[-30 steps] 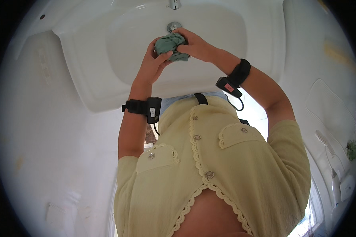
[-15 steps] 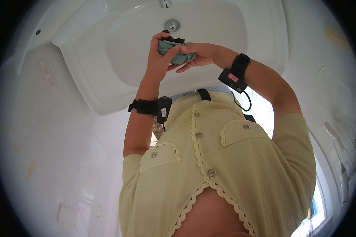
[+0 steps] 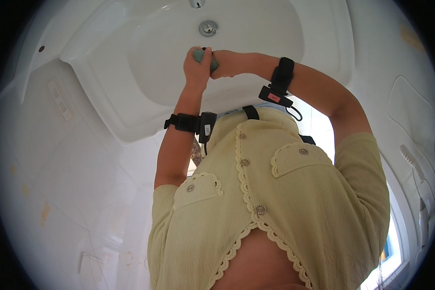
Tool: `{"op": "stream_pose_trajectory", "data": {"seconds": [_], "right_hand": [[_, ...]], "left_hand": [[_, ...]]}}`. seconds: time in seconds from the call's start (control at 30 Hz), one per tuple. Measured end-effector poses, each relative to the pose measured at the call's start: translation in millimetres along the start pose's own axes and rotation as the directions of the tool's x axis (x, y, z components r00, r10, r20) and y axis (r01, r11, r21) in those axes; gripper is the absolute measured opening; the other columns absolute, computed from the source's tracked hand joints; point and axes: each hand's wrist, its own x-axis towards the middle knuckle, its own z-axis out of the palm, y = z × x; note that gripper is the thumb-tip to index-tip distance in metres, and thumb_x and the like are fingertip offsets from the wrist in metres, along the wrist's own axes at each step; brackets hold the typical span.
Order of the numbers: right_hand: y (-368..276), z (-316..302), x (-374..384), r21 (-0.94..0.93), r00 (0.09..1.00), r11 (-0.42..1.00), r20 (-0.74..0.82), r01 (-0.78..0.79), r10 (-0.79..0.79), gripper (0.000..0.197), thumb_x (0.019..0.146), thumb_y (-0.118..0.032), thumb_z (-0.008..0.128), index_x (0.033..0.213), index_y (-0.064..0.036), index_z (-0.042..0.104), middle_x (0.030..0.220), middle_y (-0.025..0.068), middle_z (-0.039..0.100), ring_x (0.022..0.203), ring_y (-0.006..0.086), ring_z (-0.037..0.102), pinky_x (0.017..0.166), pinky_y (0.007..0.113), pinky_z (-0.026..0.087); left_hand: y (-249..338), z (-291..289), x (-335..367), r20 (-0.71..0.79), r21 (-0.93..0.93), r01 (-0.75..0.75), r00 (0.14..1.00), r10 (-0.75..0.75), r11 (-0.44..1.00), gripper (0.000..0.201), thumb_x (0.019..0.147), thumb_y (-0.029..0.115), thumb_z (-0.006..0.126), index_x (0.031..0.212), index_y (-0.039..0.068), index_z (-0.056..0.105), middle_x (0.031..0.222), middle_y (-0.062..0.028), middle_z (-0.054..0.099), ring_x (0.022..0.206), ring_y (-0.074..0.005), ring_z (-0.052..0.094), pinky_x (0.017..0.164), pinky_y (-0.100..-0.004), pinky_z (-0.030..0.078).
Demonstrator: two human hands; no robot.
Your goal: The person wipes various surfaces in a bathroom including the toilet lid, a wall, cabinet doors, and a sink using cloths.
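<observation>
1. White tiles (image 3: 58, 159) are stretching beside a white sink (image 3: 159, 82) in the head view; its drain (image 3: 208, 28) is sitting just beyond the hands.
2. Over the sink's near side, the left hand (image 3: 196, 71) and right hand (image 3: 226, 64) are gripping a green cloth (image 3: 197, 56) between them, presumably so that any drips would be landing inside.
3. Bunched into a small wad, the cloth is showing only in patches; both hands are hiding the rest, and its wetness is remaining unclear.

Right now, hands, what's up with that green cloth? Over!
Left hand and right hand closed on green cloth. Bunched, mostly hidden, over white sink. Drain and faucet beyond, not touching hands.
</observation>
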Motion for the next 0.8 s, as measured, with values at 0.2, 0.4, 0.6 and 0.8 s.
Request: {"op": "stream_pose_trajectory", "data": {"seconds": [0.2,0.4,0.6,0.8], "right_hand": [[4.2,15.8,11.4,-0.471,0.91,0.872,-0.293,0.131,-0.295,0.031,0.067,-0.015,0.067,0.091,0.0017,0.057,0.086,0.0176,0.064,0.081,0.0353,0.062,0.068,0.043,0.049],[17.3,6.7,7.0,-0.573,0.931,0.818,-0.269,0.051,-0.247,0.029,0.067,-0.015,0.068,0.09,0.0004,0.058,0.083,0.0161,0.064,0.078,0.0315,0.064,0.065,0.041,0.05],[20.6,-16.4,-19.0,0.033,0.998,0.999,-0.06,-0.004,0.006,0.024,0.067,-0.017,0.068,0.083,-0.0038,0.056,0.062,0.0028,0.054,0.053,0.0129,0.05,0.047,0.026,0.041],[10.5,-10.0,-20.2,-0.001,0.994,0.999,0.105,-0.035,0.035,0.018,0.066,-0.016,0.067,0.075,-0.0057,0.056,0.059,0.0006,0.05,0.051,0.0111,0.046,0.046,0.025,0.038]], "left_hand": [[-29.7,0.4,7.7,0.016,-0.22,0.184,0.983,-0.185,0.958,0.028,0.087,0.026,0.061,0.096,0.0,0.055,0.087,-0.0079,0.057,0.076,-0.0153,0.054,0.065,-0.0287,0.047],[-19.0,9.1,-7.4,0.07,-0.185,0.287,0.958,-0.279,0.94,0.04,0.085,0.029,0.062,0.111,0.001,0.049,0.113,-0.014,0.05,0.101,-0.02,0.051,0.082,-0.0323,0.046],[16.3,-16.2,-34.1,0.324,0.153,-0.499,0.841,0.434,0.853,0.081,0.066,0.014,0.076,0.135,0.009,0.034,0.136,-0.0188,0.029,0.123,-0.0309,0.04,0.09,-0.0344,0.046],[10.7,-13.4,-39.6,0.415,0.543,-0.501,0.858,0.304,0.674,0.077,0.064,0.01,0.073,0.132,0.018,0.04,0.118,-0.0144,0.048,0.094,-0.0368,0.058,0.075,-0.0429,0.051]]}}
